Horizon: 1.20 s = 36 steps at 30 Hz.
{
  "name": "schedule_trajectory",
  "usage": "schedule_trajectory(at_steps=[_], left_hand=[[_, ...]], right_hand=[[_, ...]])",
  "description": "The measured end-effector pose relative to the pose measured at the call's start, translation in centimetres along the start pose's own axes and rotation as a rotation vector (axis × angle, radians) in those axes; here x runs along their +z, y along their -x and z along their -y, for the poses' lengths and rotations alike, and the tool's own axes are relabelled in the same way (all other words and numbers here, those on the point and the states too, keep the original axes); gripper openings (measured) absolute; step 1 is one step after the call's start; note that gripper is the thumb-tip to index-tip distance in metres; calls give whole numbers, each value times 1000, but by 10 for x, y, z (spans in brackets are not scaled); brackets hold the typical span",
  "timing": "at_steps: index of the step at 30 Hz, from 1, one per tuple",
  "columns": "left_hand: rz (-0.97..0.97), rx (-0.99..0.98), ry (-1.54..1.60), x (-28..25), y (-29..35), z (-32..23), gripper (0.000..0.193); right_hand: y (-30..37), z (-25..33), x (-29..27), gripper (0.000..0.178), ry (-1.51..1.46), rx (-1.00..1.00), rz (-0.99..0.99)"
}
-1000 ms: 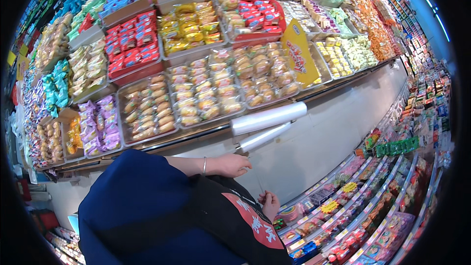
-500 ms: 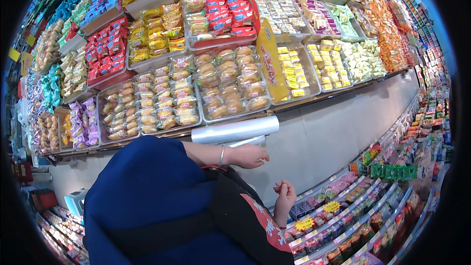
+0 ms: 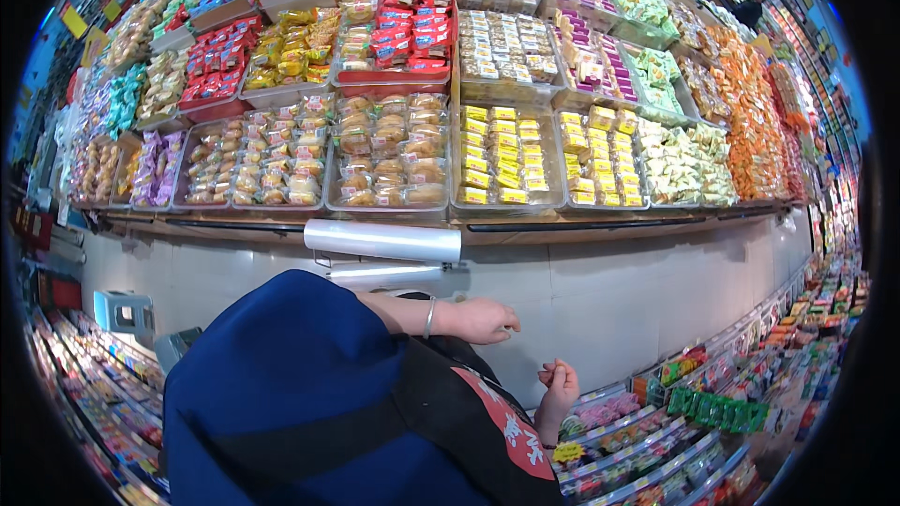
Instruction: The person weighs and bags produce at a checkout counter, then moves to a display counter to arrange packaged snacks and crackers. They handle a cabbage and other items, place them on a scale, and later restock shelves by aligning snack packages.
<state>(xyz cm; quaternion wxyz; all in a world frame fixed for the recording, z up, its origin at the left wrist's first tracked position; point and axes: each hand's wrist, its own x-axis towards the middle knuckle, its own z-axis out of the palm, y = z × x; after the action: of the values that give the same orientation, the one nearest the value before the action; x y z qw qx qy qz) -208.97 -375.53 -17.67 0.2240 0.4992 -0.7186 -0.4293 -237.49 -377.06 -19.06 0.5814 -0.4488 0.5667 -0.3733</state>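
Observation:
My left hand, with a silver bangle at its wrist, reaches out past the blue sleeve. Its fingers curl inward and I see nothing in them. Lower and to the right is my right hand, its fingers bent closed with nothing visible between them. Both hands hang over the floor, apart from each other and from the goods. Nearest beyond the left hand is a roll of clear plastic bags on the front of the display. A black apron with a red patch covers my front.
A long display counter holds clear bins of wrapped buns, yellow-labelled packets, red packets and orange packets. Low shelves of packaged snacks run at the lower right. A grey stool stands at the left.
My view has turned, so the counter now lies nearly level and the bag roll sits further left. The yellow sign by the buns appears edge-on. Both hands keep much the same pose.

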Motion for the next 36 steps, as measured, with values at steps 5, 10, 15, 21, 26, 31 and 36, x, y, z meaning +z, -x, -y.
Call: schedule_trajectory(at_steps=[5,10,15,21,26,31,36], left_hand=[[-75,-159,-7,1,-20,4,31],[-182,-191,-59,-12,-51,3,28],[-181,-181,1,-13,-120,11,29],[-109,-70,23,-18,-264,10,29],[-91,25,43,-49,-394,-18,30],[-98,118,3,-67,-488,-22,30],[6,33,23,-76,-548,-40,30]], right_hand=[[-42,2,-19,17,-59,49,87],[-80,-7,-24,19,-53,65,178],[-137,13,-39,17,12,44,220],[-214,36,-104,19,24,101,157],[-288,74,-161,18,24,102,100],[-357,124,-185,18,3,11,-31],[-403,123,-230,19,-60,23,-40]])
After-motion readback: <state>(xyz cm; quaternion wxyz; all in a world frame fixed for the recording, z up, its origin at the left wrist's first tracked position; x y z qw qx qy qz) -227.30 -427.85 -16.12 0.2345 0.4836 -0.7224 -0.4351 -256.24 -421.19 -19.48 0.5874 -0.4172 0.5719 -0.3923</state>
